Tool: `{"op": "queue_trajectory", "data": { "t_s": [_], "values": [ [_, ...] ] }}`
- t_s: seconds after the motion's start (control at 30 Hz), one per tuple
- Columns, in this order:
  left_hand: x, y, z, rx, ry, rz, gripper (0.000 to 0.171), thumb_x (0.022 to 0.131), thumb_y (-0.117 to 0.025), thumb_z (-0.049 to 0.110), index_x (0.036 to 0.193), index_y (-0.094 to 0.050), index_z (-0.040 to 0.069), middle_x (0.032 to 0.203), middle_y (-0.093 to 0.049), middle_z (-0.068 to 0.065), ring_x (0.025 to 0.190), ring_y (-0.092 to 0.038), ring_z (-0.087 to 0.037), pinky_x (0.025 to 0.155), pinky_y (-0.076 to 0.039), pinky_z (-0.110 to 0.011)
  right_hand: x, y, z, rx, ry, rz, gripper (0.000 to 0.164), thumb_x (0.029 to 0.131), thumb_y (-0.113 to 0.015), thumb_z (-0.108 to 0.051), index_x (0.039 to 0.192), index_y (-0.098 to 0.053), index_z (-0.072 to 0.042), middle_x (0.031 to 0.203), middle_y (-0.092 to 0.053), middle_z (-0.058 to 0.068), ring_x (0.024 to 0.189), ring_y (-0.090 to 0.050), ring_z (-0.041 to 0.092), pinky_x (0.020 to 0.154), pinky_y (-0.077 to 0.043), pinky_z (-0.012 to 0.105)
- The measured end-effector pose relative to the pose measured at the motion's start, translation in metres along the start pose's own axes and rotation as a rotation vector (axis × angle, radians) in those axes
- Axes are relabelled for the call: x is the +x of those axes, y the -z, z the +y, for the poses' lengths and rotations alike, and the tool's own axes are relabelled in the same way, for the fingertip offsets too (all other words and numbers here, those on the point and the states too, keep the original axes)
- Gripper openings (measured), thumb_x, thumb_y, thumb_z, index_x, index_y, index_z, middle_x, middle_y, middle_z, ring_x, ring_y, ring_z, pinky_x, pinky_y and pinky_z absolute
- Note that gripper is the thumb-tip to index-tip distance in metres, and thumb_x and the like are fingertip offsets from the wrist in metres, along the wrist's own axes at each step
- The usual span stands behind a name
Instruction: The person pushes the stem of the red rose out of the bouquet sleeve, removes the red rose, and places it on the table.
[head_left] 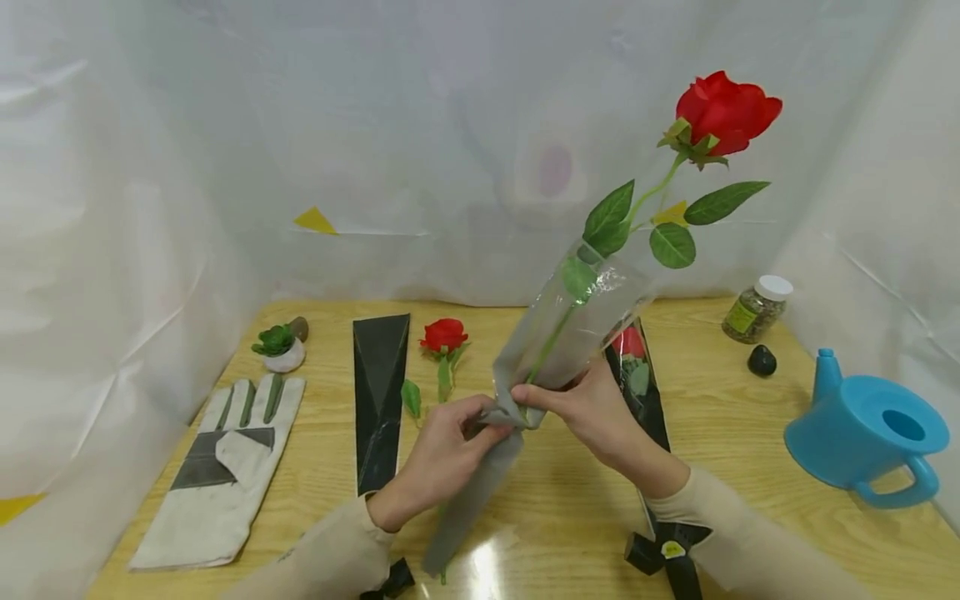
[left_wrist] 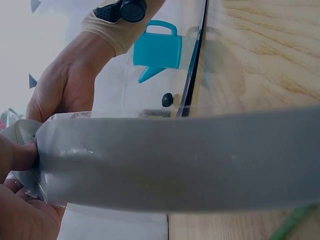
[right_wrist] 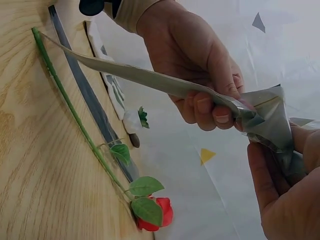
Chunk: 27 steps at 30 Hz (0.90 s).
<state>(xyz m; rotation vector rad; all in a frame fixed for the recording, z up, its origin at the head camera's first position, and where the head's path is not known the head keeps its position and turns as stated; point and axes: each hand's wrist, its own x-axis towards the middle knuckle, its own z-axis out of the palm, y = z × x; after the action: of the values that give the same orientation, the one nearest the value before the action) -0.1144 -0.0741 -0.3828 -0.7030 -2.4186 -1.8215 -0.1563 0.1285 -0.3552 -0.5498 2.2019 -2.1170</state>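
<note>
Pinching a gray wrapper (left_wrist: 175, 165) partway around a rose (head_left: 727, 114) with left hand (head_left: 442, 450) and right hand (head_left: 600, 412), pretty much side by side, above the table (head_left: 551, 517).

Watering can (head_left: 851, 433): my right hand (head_left: 596, 408) had room between it and the packed rose (head_left: 639, 377).
Black sleeve (head_left: 380, 392): lay between my left hand (head_left: 447, 446) and the glove (head_left: 213, 487), a low obstacle.

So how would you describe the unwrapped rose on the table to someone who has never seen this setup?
On the wooden table, find the flat black sleeve by the left hand. Just right of it lies a red rose, bloom toward the table's far edge. Unlike the raised rose in grey wrapping and the sleeved rose by the right hand, it has no wrapper.
</note>
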Motion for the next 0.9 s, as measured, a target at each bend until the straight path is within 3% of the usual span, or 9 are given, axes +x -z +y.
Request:
{"op": "queue_trajectory", "data": {
  "t_s": [0.13,0.27,0.37,0.43,0.53,0.63,0.67,0.87,0.9],
  "values": [
    [0.0,-0.001,0.0,0.03,-0.004,-0.002,0.009,0.095,-0.07,0.017,0.103,-0.071,0.015,0.087,-0.067,0.012,0.072,-0.062,-0.007,0.064,-0.051,-0.027,0.001,0.003,-0.004,-0.018,-0.012,-0.017,0.052,0.079,-0.086,-0.011,0.124,-0.058,-0.007,0.118,-0.063,0.011,0.108,-0.062,0.028,0.087,-0.051,0.039],
    [-0.006,-0.003,-0.001,0.076,-0.009,-0.032,0.013,0.095,-0.069,0.025,0.102,-0.07,0.014,0.069,-0.055,0.009,0.057,-0.046,-0.006,0.054,-0.041,-0.023,0.004,0.011,-0.011,-0.045,-0.026,-0.007,0.041,0.08,-0.085,-0.014,0.114,-0.066,-0.002,0.11,-0.068,0.011,0.101,-0.065,0.027,0.082,-0.053,0.037],
    [-0.012,-0.005,-0.002,0.045,0.008,-0.075,0.023,0.095,-0.068,0.026,0.111,-0.069,0.01,0.075,-0.062,0.006,0.062,-0.056,-0.003,0.057,-0.046,-0.022,0.007,0.016,-0.017,-0.061,-0.018,0.014,0.037,0.08,-0.085,-0.015,0.111,-0.068,-0.002,0.107,-0.069,0.01,0.098,-0.066,0.027,0.08,-0.053,0.036],
    [-0.015,-0.006,0.0,0.002,0.031,-0.097,0.03,0.095,-0.068,0.025,0.119,-0.067,0.008,0.089,-0.07,0.002,0.073,-0.066,-0.006,0.064,-0.053,-0.025,0.009,0.019,-0.02,-0.06,-0.013,0.015,0.038,0.08,-0.085,-0.014,0.112,-0.067,-0.002,0.108,-0.069,0.011,0.099,-0.066,0.028,0.081,-0.054,0.038],
    [-0.016,-0.005,0.002,-0.029,0.067,-0.115,0.034,0.095,-0.068,0.026,0.124,-0.065,0.008,0.103,-0.071,-0.001,0.086,-0.07,-0.01,0.07,-0.055,-0.029,0.01,0.019,-0.021,-0.064,-0.029,0.0,0.039,0.079,-0.086,-0.015,0.111,-0.068,-0.001,0.108,-0.069,0.012,0.099,-0.066,0.029,0.081,-0.053,0.039],
    [-0.014,-0.002,0.006,-0.048,0.101,-0.11,0.038,0.096,-0.068,0.028,0.129,-0.062,0.01,0.107,-0.07,0.001,0.09,-0.069,-0.01,0.074,-0.055,-0.029,0.009,0.017,-0.02,-0.067,-0.062,-0.009,0.041,0.079,-0.087,-0.017,0.112,-0.067,-0.003,0.109,-0.068,0.011,0.1,-0.065,0.028,0.082,-0.053,0.039],
    [-0.013,-0.001,0.006,-0.044,0.101,-0.099,0.038,0.096,-0.068,0.029,0.128,-0.062,0.012,0.101,-0.069,0.002,0.085,-0.068,-0.009,0.071,-0.054,-0.027,0.008,0.015,-0.019,-0.061,-0.069,-0.015,0.043,0.078,-0.087,-0.016,0.113,-0.065,-0.003,0.11,-0.067,0.011,0.101,-0.064,0.028,0.083,-0.053,0.04],
    [-0.003,0.004,0.012,-0.077,0.066,-0.068,0.036,0.095,-0.07,0.027,0.128,-0.063,0.014,0.096,-0.071,0.003,0.081,-0.069,-0.012,0.069,-0.055,-0.031,0.003,0.005,-0.012,0.009,-0.053,-0.106,0.066,0.077,-0.087,-0.009,0.129,-0.048,-0.012,0.122,-0.058,0.013,0.11,-0.059,0.031,0.089,-0.049,0.045],
    [-0.002,0.005,0.013,-0.091,0.066,-0.076,0.037,0.094,-0.071,0.025,0.128,-0.063,0.013,0.102,-0.072,0.002,0.086,-0.07,-0.014,0.072,-0.056,-0.033,0.003,0.004,-0.012,0.012,-0.048,-0.116,0.069,0.076,-0.088,-0.009,0.131,-0.046,-0.013,0.124,-0.058,0.012,0.111,-0.058,0.031,0.09,-0.049,0.046]
  ]
}}
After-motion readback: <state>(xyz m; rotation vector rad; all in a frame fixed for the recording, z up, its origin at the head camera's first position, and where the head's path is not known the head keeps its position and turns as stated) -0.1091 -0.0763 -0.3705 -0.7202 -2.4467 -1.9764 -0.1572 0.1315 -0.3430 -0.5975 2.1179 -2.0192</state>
